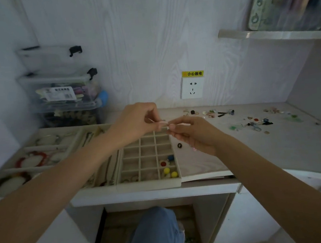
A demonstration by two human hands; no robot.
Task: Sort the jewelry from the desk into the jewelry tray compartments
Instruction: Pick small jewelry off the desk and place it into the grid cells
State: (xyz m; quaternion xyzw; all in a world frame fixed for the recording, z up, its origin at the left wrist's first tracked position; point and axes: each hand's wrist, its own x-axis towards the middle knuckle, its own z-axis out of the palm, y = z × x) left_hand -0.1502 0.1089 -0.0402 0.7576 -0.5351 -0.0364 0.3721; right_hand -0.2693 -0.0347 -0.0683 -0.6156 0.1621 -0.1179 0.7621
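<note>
Jewelry (254, 123) lies scattered over the right part of the desk (237, 153), well apart from the tray (150, 185). Both hands meet above the tray's far edge: the left hand (134, 122) and the right hand (194, 133) each pinch, fingers curled, one small pale piece (164, 123) between them; what kind it is cannot be told. In the grid tray, yellow beads (170, 172) sit in the near right compartment, a red bead (163, 163) and a blue bead (170, 157) in the one behind it. Red bracelets (32, 159) lie in the larger tray to the left. A black piece (179, 145) rests just beside the tray.
</note>
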